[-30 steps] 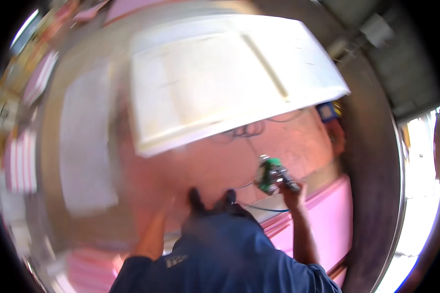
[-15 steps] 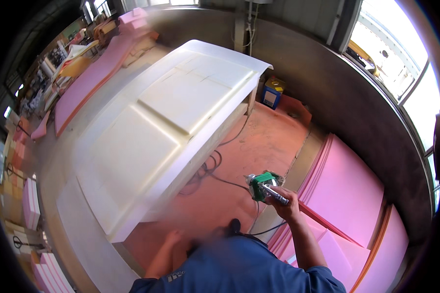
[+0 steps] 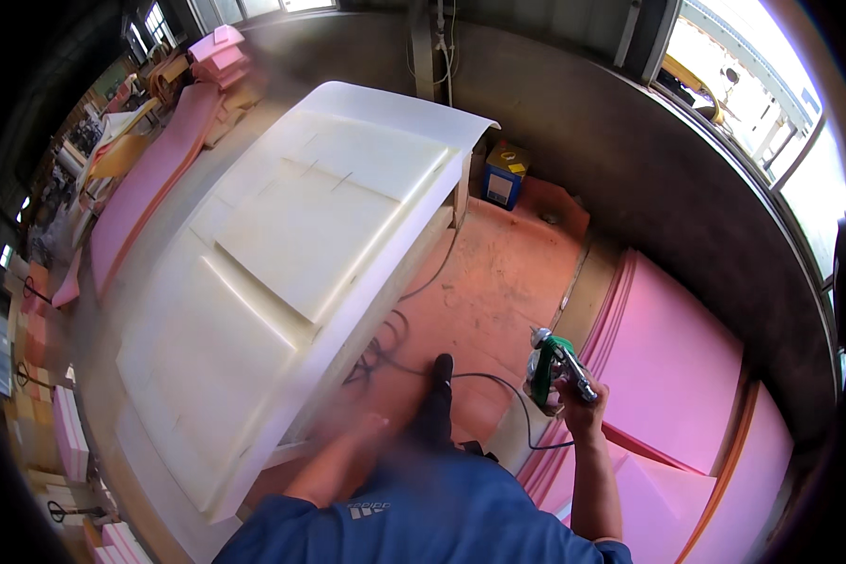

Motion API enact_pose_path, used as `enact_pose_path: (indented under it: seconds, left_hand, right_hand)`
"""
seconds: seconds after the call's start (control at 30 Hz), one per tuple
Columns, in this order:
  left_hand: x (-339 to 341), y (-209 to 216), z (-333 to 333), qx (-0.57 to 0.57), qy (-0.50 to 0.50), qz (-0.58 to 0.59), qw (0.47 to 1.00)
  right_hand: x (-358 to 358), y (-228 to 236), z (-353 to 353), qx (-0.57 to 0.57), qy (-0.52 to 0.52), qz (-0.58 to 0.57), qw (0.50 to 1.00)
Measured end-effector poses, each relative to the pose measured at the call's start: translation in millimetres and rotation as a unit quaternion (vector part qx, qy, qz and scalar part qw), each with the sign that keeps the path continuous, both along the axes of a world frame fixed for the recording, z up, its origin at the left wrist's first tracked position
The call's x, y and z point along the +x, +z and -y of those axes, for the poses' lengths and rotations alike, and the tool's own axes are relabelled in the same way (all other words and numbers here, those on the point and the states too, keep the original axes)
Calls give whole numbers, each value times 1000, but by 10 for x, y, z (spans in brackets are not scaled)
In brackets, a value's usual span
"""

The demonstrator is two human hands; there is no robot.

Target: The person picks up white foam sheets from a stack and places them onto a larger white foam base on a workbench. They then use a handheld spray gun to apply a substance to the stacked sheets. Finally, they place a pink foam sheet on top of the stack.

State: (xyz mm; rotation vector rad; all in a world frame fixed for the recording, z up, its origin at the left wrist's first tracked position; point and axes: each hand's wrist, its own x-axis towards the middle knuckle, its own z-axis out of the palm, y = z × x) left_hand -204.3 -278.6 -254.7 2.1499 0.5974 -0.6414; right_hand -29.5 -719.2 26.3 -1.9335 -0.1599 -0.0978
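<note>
My right hand (image 3: 581,393) grips a spray gun (image 3: 564,362) with a silver nozzle and a green part around its body. The gun is raised over the floor, to the right of the bench and apart from it. My left hand (image 3: 371,428) hangs low beside the bench's near right side, blurred, so its fingers cannot be made out. Across the bench lies a large white foam sheet (image 3: 226,414) with raised rectangular panels (image 3: 320,226) on it. Its right edge hangs over the bench side.
A dark hose (image 3: 484,376) loops across the reddish floor covering (image 3: 508,263). Pink foam sheets (image 3: 672,357) are stacked at the right. A blue and yellow can (image 3: 505,176) stands by the far bench corner. My shoe (image 3: 444,365) is on the floor between bench and stack.
The spray gun has moved right, away from the bench, in my right hand. My left hand has shifted slightly right and up. One leg has come forward into view.
</note>
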Motion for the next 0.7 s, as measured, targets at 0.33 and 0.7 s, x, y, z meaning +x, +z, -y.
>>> enact_pose_path:
  seconds: [0.33,0.7]
  left_hand:
    - [1291,-618,-347,-93,-24,0,995]
    - [2061,-186,-122,-112,85,0,990]
  right_hand:
    - [2081,304,-1163,-88,83,-44,992]
    - [3604,270,-1325,-75,31,-66,995]
